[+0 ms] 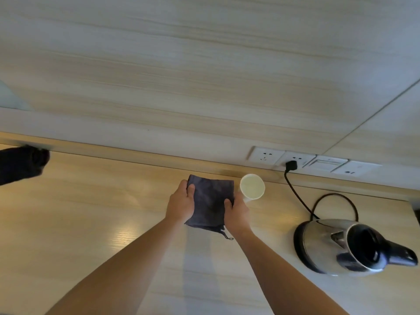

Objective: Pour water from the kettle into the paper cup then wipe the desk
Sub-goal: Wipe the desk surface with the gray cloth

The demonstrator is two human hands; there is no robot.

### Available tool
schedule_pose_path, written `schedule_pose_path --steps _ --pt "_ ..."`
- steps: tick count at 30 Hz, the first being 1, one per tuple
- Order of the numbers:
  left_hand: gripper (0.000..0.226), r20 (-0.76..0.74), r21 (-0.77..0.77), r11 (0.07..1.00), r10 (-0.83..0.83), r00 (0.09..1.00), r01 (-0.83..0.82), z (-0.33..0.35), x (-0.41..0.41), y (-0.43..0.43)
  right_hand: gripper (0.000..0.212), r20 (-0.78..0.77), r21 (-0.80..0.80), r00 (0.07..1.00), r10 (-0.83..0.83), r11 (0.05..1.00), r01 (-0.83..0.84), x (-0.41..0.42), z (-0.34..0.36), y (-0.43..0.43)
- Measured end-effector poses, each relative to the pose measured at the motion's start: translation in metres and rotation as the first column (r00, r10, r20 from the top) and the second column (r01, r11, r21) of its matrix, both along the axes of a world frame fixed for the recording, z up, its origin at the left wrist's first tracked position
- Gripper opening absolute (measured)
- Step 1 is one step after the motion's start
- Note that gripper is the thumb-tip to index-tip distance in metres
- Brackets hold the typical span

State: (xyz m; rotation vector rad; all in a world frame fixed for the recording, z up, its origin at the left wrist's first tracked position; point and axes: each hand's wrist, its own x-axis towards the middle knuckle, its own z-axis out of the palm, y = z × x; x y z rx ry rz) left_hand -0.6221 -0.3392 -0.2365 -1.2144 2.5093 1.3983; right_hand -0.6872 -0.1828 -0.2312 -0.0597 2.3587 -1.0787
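Observation:
A folded dark blue cloth is in the middle of the light wooden desk, held at both sides. My left hand grips its left edge, thumb on top. My right hand grips its right edge. A white paper cup stands upright just right of the cloth, close to my right hand, with clear liquid in it. The steel kettle with a black handle sits on its base at the right, its lid open.
A black cord runs from the kettle base to a plug in the wall sockets behind the desk. A dark object lies at the far left. The desk's right edge is just beyond the kettle.

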Motion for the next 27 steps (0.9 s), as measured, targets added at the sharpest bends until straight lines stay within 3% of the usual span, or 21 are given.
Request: schedule_pose_path --steps 7,16,20,22,24,27 --pt "0.029 0.026 0.031 0.999 0.042 0.999 -0.043 -0.024 -0.024 -0.012 0.02 -0.001 0.025 0.995 -0.099 0.995 0.099 -0.011 -0.019 -0.021" --pt "0.026 0.016 0.023 0.994 0.11 0.994 -0.111 -0.034 -0.041 -0.017 0.033 0.042 0.164 0.999 -0.003 0.986 -0.004 -0.02 -0.027 -0.032" --pt "0.029 0.04 0.034 0.988 0.15 0.988 -0.151 -0.035 -0.042 -0.019 0.04 0.0 0.149 0.999 -0.048 0.988 0.047 -0.017 -0.029 -0.028" --pt "0.03 0.05 0.023 0.984 0.177 0.983 -0.178 -0.039 -0.036 -0.018 0.047 -0.041 0.228 0.996 0.076 0.971 -0.065 -0.013 -0.029 -0.025" --pt "0.037 0.034 -0.031 0.981 0.192 0.981 -0.191 -0.041 -0.027 -0.014 0.06 -0.118 0.389 0.951 0.286 0.894 -0.221 -0.002 -0.029 -0.018" --pt "0.049 -0.015 -0.321 0.945 0.057 0.998 -0.059 -0.042 -0.01 -0.007 0.074 -0.246 0.528 0.821 0.516 0.781 -0.333 0.02 -0.026 -0.013"
